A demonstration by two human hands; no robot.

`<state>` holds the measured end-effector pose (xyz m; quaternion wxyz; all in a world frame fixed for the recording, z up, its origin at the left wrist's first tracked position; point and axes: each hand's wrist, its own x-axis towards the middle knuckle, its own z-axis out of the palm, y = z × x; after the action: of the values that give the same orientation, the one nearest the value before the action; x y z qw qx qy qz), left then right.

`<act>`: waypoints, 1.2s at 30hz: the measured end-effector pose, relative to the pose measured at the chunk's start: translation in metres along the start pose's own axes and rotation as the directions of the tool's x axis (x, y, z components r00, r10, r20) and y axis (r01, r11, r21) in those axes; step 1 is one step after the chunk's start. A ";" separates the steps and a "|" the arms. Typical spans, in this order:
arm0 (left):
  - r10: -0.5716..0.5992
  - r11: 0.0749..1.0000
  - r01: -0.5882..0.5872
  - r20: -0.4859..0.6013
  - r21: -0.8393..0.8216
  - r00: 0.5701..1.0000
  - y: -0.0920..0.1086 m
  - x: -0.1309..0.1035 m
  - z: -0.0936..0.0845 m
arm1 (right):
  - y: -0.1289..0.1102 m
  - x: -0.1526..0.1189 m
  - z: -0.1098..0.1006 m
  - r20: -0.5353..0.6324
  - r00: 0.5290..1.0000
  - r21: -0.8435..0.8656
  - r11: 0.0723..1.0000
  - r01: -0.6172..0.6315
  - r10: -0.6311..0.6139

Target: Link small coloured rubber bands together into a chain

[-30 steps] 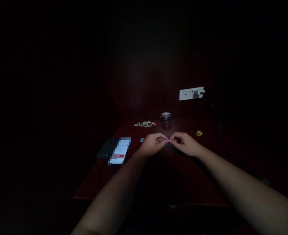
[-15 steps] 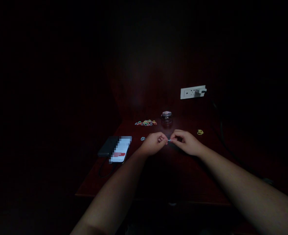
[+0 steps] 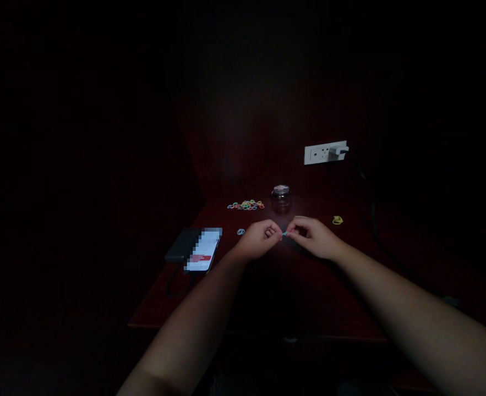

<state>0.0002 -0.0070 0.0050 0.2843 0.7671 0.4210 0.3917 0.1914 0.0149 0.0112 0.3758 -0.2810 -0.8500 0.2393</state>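
Over the dark red table, my left hand [image 3: 262, 238] and my right hand [image 3: 311, 236] face each other, almost touching. Both are closed in a pinch on a small light-blue rubber band [image 3: 284, 234], of which only a short piece shows between the fingertips. To the left of my left hand lie pale-blue rubber bands [image 3: 241, 232]. Yellow rubber bands [image 3: 337, 220] rest beyond my right hand, to the right. A pile of mixed-colour rubber bands [image 3: 246, 205] is spread near the back of the table.
Behind my hands stands a small clear jar [image 3: 281, 196] with a lid. At the left lie a phone [image 3: 205, 250] with a lit screen and a dark box-shaped device [image 3: 181, 245], with a cable below. A wall socket [image 3: 326, 153] holds a plug. The table's front edge [image 3: 259, 334] is dim.
My hands stay pinched together, with slightly more of the light-blue band visible between them. The whole view has shifted a few pixels upward; the objects on the table lie as before.
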 end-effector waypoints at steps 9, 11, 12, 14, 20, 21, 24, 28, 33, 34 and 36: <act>-0.008 1.000 0.009 0.030 -0.019 1.000 -0.007 0.001 0.000 | 0.004 0.000 0.002 0.003 1.000 0.003 1.000 0.009 -0.009; -0.003 1.000 0.003 0.018 -0.022 1.000 -0.008 0.001 0.000 | 0.004 0.000 0.002 0.009 1.000 0.010 1.000 0.001 -0.001; -0.002 1.000 0.002 0.012 -0.026 1.000 -0.008 0.002 0.000 | 0.004 0.000 0.003 0.011 1.000 0.012 1.000 -0.002 0.002; -0.002 1.000 0.002 0.004 -0.029 1.000 -0.008 0.001 0.001 | 0.004 0.000 0.003 0.008 1.000 0.015 1.000 -0.009 0.009; -0.016 1.000 0.016 -0.027 0.006 1.000 -0.004 0.000 0.000 | 0.005 0.000 0.002 0.031 0.999 0.034 0.999 -0.025 0.024; -0.022 1.000 0.022 -0.033 0.013 0.999 -0.004 0.000 0.000 | 0.005 0.001 0.002 0.032 0.999 0.035 0.999 -0.023 0.022; -0.027 0.999 0.029 -0.051 0.042 0.998 -0.002 0.000 0.000 | 0.006 0.001 0.002 0.027 1.000 0.026 1.000 -0.009 0.008; -0.003 1.000 0.004 -0.048 0.022 0.999 -0.002 0.001 0.002 | 0.007 0.000 0.002 0.032 0.999 0.029 1.000 -0.007 0.006; -0.020 0.997 0.019 -0.003 -0.070 1.000 -0.004 0.001 0.004 | 0.006 0.000 0.004 0.063 0.996 0.061 0.996 -0.067 0.063; -0.022 0.996 0.022 0.004 -0.084 1.000 -0.004 0.001 0.004 | 0.006 0.000 0.004 0.070 0.995 0.063 0.995 -0.076 0.072; -0.026 0.995 0.027 0.017 -0.100 1.000 -0.004 0.001 0.005 | 0.004 0.000 0.004 0.082 0.993 0.063 0.994 -0.091 0.085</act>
<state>0.0028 -0.0047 0.0002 0.3308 0.7493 0.4087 0.4026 0.1895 0.0170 0.0057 0.3400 -0.2957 -0.8426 0.2949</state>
